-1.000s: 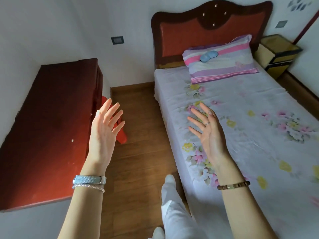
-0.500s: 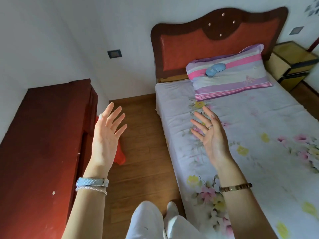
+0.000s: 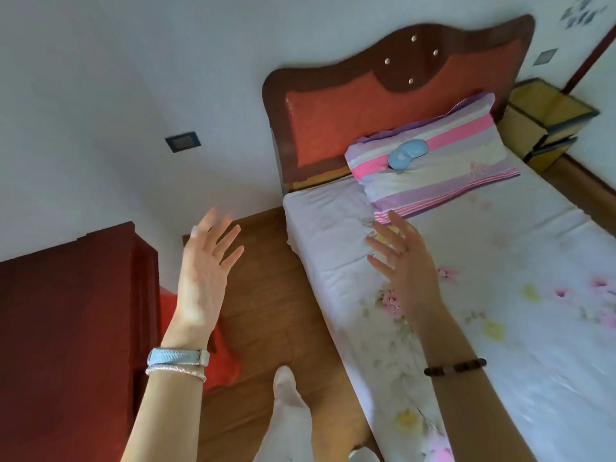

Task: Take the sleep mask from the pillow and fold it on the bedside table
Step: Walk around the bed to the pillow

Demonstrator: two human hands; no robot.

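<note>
A light blue sleep mask (image 3: 406,154) lies on a pink, purple and white striped pillow (image 3: 443,168) at the head of the bed. A yellow bedside table (image 3: 546,121) with dark edges stands at the far right of the bed. My left hand (image 3: 205,275) is raised over the wooden floor, fingers spread, holding nothing. My right hand (image 3: 405,261) hovers above the bed's near left side, just short of the pillow, fingers apart and empty. The mask is well beyond both hands.
A bed (image 3: 500,311) with a floral white sheet and a red-brown headboard (image 3: 383,105) fills the right. A dark red cabinet (image 3: 66,328) stands at the left, a red object (image 3: 223,358) beside it. Wooden floor (image 3: 273,295) runs between them. My white-clad leg (image 3: 290,408) shows below.
The view has advanced toward the head of the bed, so pillow and mask appear nearer. Both hands stay raised and open; the right hand has come closer to the pillow.
</note>
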